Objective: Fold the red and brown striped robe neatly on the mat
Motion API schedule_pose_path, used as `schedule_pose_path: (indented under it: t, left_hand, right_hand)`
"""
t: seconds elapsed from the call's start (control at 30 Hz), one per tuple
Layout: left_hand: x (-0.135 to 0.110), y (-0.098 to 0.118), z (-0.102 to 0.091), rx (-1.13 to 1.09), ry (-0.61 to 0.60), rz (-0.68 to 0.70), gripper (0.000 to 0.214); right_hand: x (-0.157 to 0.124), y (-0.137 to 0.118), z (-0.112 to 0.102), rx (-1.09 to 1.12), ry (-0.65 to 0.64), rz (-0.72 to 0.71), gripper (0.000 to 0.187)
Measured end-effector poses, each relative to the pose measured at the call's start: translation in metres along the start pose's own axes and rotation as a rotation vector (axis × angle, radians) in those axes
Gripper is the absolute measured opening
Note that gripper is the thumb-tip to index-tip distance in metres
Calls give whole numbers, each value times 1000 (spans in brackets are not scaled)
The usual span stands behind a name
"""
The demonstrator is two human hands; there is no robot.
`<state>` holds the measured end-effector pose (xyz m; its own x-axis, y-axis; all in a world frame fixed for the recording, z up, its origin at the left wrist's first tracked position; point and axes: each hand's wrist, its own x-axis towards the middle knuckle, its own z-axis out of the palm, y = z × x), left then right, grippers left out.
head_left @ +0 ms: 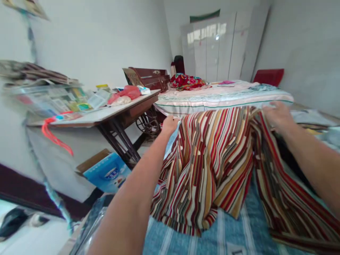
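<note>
A striped garment [202, 159] in red, brown, tan and white hangs stretched between my two hands. My left hand [170, 124] is closed on its upper left corner. At the upper right, my right hand [280, 115] grips the cloth's edge, its fingers partly blurred. One long striped part, which looks like a sleeve or leg, drops below my right hand and spreads to the lower right. The lower edge of the garment rests on or just over a blue cloth with white stripes [170, 235]; I cannot tell which.
To the left stands a sewing-machine table [130, 108] holding a red plastic bag [129, 92] and a clear box [53, 101]. A blue carton [107, 173] sits below it. Beyond are a bed [225, 95] with a red floral bundle [187, 81], a white wardrobe [212, 53] and a red chair [268, 76].
</note>
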<state>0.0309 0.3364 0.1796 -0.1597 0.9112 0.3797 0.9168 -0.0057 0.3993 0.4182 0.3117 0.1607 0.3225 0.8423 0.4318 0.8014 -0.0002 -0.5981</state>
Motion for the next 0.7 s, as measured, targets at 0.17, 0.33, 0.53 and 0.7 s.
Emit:
schedule_pose_path:
  t: [0.17, 0.33, 0.53, 0.7]
  left_hand:
    - [-78, -48, 55, 112, -299, 32, 21]
    - [-136, -76, 55, 174, -366, 48, 25]
    - [-188, -88, 42, 194, -286, 120, 29]
    - [-214, -87, 38, 253, -306, 89, 36]
  right_hand:
    - [-68, 49, 54, 45, -308, -34, 27]
    - [-151, 70, 72, 107, -477, -120, 22]
    - [-216, 49, 58, -17, -487, -170, 34]
    - [-249, 20, 49, -149, -564, -245, 44]
